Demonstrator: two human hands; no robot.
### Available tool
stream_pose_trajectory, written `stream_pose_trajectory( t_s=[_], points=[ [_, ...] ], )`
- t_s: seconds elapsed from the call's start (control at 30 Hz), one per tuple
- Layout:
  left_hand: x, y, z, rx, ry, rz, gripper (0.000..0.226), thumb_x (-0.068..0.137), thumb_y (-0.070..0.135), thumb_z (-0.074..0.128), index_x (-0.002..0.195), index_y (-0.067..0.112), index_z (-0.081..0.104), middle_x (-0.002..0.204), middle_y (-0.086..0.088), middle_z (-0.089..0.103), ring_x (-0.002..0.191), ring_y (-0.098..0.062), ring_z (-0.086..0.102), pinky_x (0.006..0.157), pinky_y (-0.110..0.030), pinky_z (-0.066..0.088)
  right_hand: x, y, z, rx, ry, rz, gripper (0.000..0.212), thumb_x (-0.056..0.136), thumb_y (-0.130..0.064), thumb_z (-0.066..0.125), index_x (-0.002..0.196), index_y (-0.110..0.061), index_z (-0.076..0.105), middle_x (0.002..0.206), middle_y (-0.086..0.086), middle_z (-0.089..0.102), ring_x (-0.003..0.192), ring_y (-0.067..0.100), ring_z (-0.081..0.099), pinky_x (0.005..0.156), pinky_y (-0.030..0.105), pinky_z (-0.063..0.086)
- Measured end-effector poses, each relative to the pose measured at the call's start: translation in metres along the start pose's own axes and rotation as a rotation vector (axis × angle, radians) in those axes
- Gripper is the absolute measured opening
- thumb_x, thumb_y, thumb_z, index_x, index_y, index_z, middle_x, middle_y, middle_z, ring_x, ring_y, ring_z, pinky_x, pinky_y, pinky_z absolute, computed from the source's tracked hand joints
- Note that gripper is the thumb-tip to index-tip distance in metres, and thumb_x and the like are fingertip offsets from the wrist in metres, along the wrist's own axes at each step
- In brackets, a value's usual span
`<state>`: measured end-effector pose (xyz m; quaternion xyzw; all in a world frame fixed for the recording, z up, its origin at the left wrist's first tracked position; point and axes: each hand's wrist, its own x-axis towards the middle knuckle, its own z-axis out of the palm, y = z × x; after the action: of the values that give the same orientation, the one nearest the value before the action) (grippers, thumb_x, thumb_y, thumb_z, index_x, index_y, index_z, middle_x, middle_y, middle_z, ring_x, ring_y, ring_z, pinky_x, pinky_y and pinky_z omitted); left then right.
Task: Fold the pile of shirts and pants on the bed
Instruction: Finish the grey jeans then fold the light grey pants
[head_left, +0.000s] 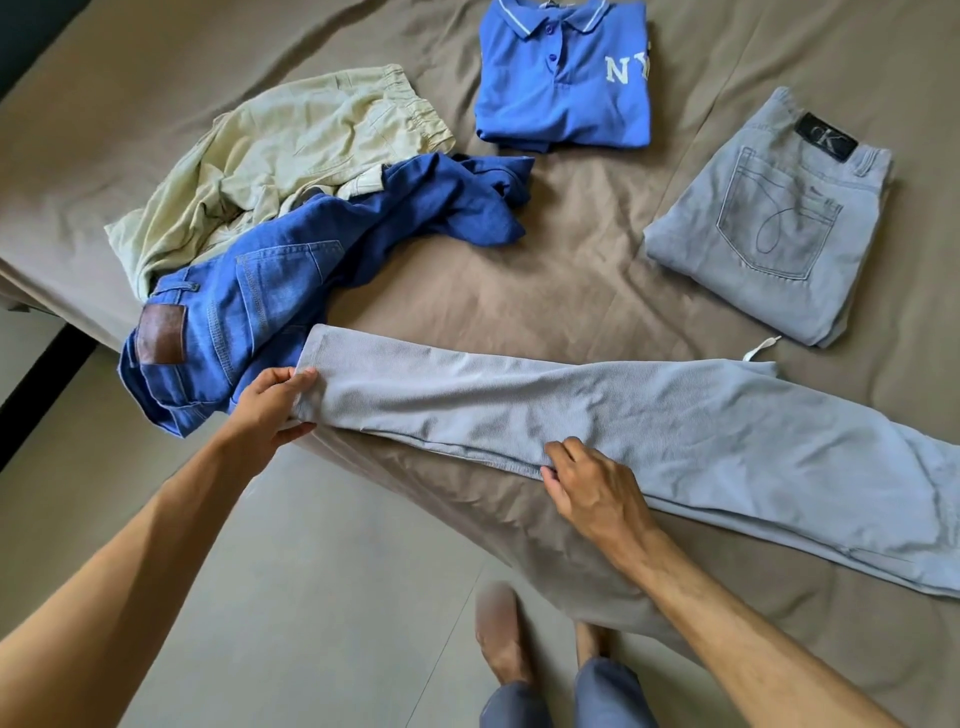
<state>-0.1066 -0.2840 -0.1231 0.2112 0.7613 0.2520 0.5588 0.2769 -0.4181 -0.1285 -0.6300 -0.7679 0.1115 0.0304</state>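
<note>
The left hand (270, 402) has its fingers (304, 378) curled over the cuff end of the pale grey-blue trousers (649, 415), thumb below and fingertips on top, pinching the fabric where it hangs just at the bed's edge. The right hand (589, 486) lies further along the same garment, its fingers bent and pressing or nipping the near seam; whether they actually hold cloth or only pin it down I cannot tell for certain, though the fingertips look tucked into the edge.

The trousers lie stretched across the bed (545, 291) with their long axis running left to right, legs stacked one on the other, cuff at the left hand and the wider waist end running off the right of the view. So the left hand holds the end that would have to travel, and, as I judge it, the coming fold means carrying that cuff rightward along the garment's length toward the waist, with the right hand near the middle marking the crease.

Beyond the fingers, the unfolded heap sits just behind the cuff: blue jeans (244, 312) touching it, a darker blue shirt (452, 200) and cream trousers (270, 156) further back. Well apart lie the folded blue polo (563, 78) and folded grey jeans (769, 218).

The waistband is cut off at the frame's right edge, and a white drawstring (761, 347) peeks out near it.
</note>
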Motion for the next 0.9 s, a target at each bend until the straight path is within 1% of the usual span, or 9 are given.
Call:
stream_pose_trajectory(
  t_s=[0.07,0.13,0.27,0.33,0.5,0.57,0.73,0.83,0.9],
  points=[
    [-0.004,0.001,-0.001,-0.029,-0.039,-0.018,0.018,0.096,0.035,0.074,0.098,0.026,0.059,0.097,-0.001,0.063,0.082,-0.016,0.061,0.098,-0.044,0.057,0.009,-0.004,-0.002,-0.044,-0.028,-0.022,0.021,0.086,-0.028,0.078,0.09,-0.014,0.062,0.077,0.002,0.055,0.048,0.024,0.062,0.035,0.03,0.039],
    [-0.006,0.001,-0.003,0.022,-0.061,-0.004,0.021,0.094,0.039,0.076,0.103,0.025,0.062,0.104,-0.002,0.064,0.094,-0.019,0.063,0.097,-0.045,0.058,0.017,-0.009,-0.003,-0.1,-0.047,-0.029,0.024,0.08,-0.023,0.082,0.087,-0.014,0.061,0.075,0.002,0.054,0.041,0.023,0.059,0.036,0.027,0.027],
    [-0.007,-0.002,-0.002,0.187,-0.066,0.054,0.036,0.095,0.039,0.074,0.121,0.016,0.067,0.115,-0.004,0.069,0.107,-0.022,0.067,0.086,-0.039,0.06,0.028,-0.021,-0.004,-0.176,-0.032,-0.006,0.035,0.068,0.007,0.078,0.085,-0.015,0.057,0.073,0.002,0.051,0.038,0.018,0.057,0.034,0.026,0.025],
    [-0.005,-0.003,-0.002,0.16,-0.047,0.04,0.039,0.094,0.037,0.076,0.121,0.01,0.067,0.117,-0.007,0.069,0.106,-0.023,0.067,0.081,-0.035,0.06,0.024,-0.023,-0.006,-0.153,-0.02,0.001,0.036,0.067,0.006,0.08,0.085,-0.016,0.056,0.073,0.001,0.051,0.042,0.018,0.058,0.033,0.026,0.03],
    [0.0,-0.003,-0.005,0.076,-0.034,0.009,0.031,0.091,0.032,0.081,0.11,0.012,0.066,0.113,-0.009,0.07,0.106,-0.024,0.07,0.084,-0.034,0.059,-0.007,-0.016,0.002,-0.131,0.001,-0.065,0.036,0.063,-0.002,0.085,0.085,-0.017,0.06,0.07,-0.002,0.048,0.042,0.013,0.051,0.039,0.024,0.021],
    [0.003,-0.005,-0.006,0.071,-0.014,0.005,0.034,0.089,0.031,0.082,0.111,0.01,0.066,0.116,-0.01,0.071,0.109,-0.025,0.071,0.085,-0.035,0.06,-0.011,-0.014,0.009,-0.118,0.005,-0.042,0.032,0.07,-0.006,0.085,0.089,-0.017,0.061,0.073,-0.001,0.049,0.046,0.014,0.053,0.04,0.026,0.029],
    [-0.001,-0.007,0.0,0.048,0.077,0.105,0.034,0.085,0.03,0.086,0.102,0.007,0.068,0.103,-0.01,0.069,0.097,-0.024,0.068,0.083,-0.035,0.059,-0.01,-0.014,0.016,-0.148,0.047,0.01,0.033,0.075,-0.019,0.078,0.104,-0.017,0.062,0.094,0.003,0.057,0.077,0.023,0.06,0.06,0.038,0.044],
    [-0.014,0.0,0.003,0.068,0.163,0.199,0.028,0.085,0.034,0.086,0.087,0.016,0.063,0.092,-0.011,0.065,0.085,-0.025,0.064,0.08,-0.037,0.057,-0.018,-0.002,0.017,-0.138,0.002,0.115,0.058,0.083,-0.032,0.066,0.137,-0.013,0.058,0.138,0.012,0.057,0.119,0.032,0.059,0.087,0.049,0.049],
    [-0.023,0.006,0.005,0.125,0.263,0.253,0.031,0.085,0.04,0.084,0.088,0.017,0.063,0.091,-0.01,0.067,0.079,-0.023,0.063,0.075,-0.035,0.054,-0.03,0.011,0.019,-0.138,-0.012,0.203,0.071,0.089,-0.027,0.055,0.156,-0.011,0.041,0.163,0.015,0.037,0.148,0.035,0.039,0.11,0.058,0.04]
  ],
)
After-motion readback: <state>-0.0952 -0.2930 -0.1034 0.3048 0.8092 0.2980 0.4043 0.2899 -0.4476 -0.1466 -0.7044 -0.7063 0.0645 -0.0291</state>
